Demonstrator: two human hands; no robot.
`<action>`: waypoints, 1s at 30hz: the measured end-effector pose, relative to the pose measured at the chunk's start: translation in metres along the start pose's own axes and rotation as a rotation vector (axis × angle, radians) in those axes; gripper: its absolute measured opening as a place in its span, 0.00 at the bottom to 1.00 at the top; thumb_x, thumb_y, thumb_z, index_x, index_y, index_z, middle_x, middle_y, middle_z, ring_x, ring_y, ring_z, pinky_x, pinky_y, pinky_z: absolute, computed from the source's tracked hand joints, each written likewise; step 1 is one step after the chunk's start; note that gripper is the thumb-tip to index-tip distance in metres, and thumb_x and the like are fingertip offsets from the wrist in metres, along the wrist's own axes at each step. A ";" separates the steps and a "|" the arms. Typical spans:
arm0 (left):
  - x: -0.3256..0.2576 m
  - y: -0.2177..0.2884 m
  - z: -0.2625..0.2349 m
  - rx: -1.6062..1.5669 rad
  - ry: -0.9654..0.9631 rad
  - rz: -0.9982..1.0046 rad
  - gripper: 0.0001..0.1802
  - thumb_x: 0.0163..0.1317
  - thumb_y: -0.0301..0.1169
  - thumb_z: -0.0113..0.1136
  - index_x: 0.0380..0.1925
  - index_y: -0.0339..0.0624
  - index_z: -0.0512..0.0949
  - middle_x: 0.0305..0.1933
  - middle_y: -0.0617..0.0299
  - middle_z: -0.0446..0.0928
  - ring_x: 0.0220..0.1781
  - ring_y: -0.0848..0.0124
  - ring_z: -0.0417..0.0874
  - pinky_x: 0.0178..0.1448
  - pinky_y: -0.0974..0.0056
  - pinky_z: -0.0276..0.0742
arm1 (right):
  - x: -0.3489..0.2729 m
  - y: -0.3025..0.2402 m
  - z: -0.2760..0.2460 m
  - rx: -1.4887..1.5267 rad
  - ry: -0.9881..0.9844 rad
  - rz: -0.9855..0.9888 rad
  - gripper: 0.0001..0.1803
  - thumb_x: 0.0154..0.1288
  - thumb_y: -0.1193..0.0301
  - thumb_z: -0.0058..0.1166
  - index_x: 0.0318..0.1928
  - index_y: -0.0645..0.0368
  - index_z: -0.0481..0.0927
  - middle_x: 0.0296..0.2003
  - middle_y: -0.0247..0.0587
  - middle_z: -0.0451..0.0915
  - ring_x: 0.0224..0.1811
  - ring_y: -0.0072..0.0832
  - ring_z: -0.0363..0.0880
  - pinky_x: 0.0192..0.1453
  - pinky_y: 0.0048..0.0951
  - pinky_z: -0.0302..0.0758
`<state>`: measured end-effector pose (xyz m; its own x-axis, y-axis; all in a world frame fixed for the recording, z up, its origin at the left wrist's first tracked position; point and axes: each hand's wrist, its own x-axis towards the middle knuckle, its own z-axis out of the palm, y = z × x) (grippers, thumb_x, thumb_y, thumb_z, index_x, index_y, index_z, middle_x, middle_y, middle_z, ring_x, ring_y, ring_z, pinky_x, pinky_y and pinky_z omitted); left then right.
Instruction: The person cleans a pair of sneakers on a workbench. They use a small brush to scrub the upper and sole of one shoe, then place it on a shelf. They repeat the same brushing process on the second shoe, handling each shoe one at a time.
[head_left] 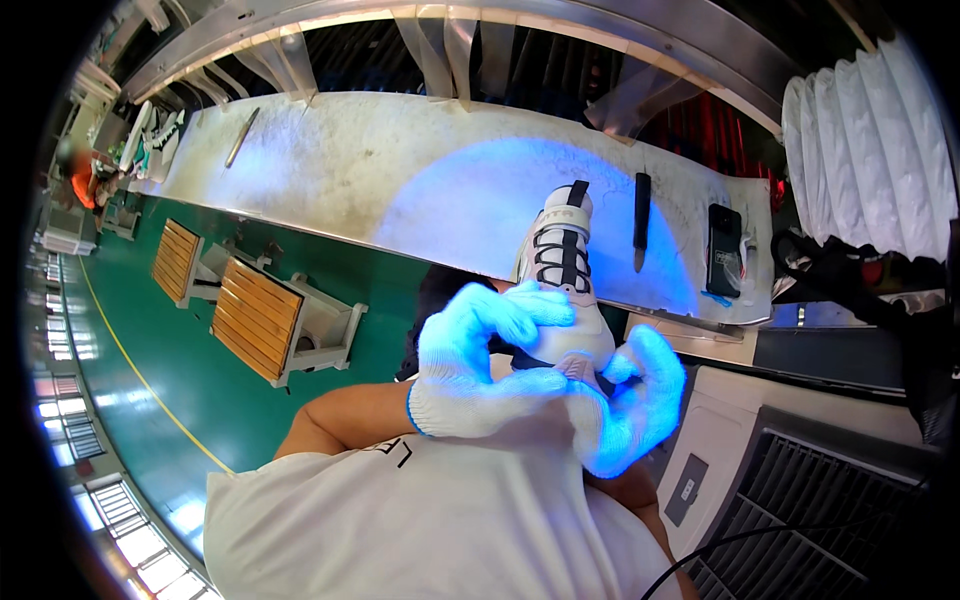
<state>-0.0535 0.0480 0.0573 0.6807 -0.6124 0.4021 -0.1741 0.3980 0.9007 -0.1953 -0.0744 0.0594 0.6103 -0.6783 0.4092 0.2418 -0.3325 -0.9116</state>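
A light grey and white sneaker (582, 333) with black laces points its toe toward me. Its ankle end lies over the near edge of the metal worktable (330, 150). My left hand (470, 362), in a white knit glove lit blue, grips the left side of the toe, fingers curled over the upper and thumb near the toe tip. At the right of the toe, my gloved right hand (635, 400) is closed on it with bent fingers. The sole is hidden. To the right of the sneaker lies a black-handled knife (641, 222).
A black phone (723, 250) lies at the table's right end, a slim metal tool (242, 137) farther left. More shoes (155, 142) sit at the far left, near a person in orange (82, 185). Slatted wooden stools (257, 318) stand on green floor; a white duct (865, 150) hangs right.
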 end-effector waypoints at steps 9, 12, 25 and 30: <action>0.024 0.003 -0.042 0.029 -0.413 -0.159 0.37 0.62 0.44 0.83 0.66 0.35 0.85 0.71 0.44 0.84 0.80 0.46 0.76 0.87 0.40 0.65 | 0.005 0.002 0.014 -0.158 -0.082 -0.103 0.34 0.59 0.68 0.89 0.61 0.65 0.83 0.33 0.40 0.81 0.29 0.28 0.78 0.29 0.30 0.74; 0.022 0.007 -0.042 0.023 -0.396 -0.261 0.34 0.60 0.45 0.85 0.62 0.38 0.89 0.71 0.46 0.84 0.81 0.46 0.75 0.88 0.42 0.62 | 0.009 0.007 0.017 -0.052 -0.045 -0.189 0.34 0.58 0.68 0.89 0.62 0.64 0.84 0.34 0.40 0.82 0.29 0.31 0.78 0.30 0.31 0.75; 0.017 0.025 -0.026 -0.144 -0.131 -0.482 0.26 0.63 0.40 0.81 0.54 0.34 0.88 0.63 0.49 0.87 0.81 0.52 0.75 0.88 0.42 0.64 | 0.012 -0.002 0.029 -0.213 -0.102 -0.231 0.43 0.58 0.65 0.87 0.71 0.66 0.80 0.35 0.40 0.81 0.30 0.32 0.78 0.33 0.35 0.79; 0.028 0.036 -0.026 0.057 -0.199 -0.406 0.31 0.56 0.39 0.88 0.55 0.33 0.89 0.62 0.49 0.88 0.78 0.55 0.79 0.84 0.46 0.70 | 0.023 0.000 0.026 -0.244 -0.098 -0.308 0.50 0.56 0.62 0.89 0.73 0.70 0.76 0.36 0.43 0.79 0.32 0.33 0.77 0.32 0.36 0.78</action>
<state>-0.0223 0.0631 0.0965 0.5531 -0.8325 0.0330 0.0363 0.0637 0.9973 -0.1619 -0.0728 0.0675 0.6090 -0.4605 0.6457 0.2457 -0.6645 -0.7057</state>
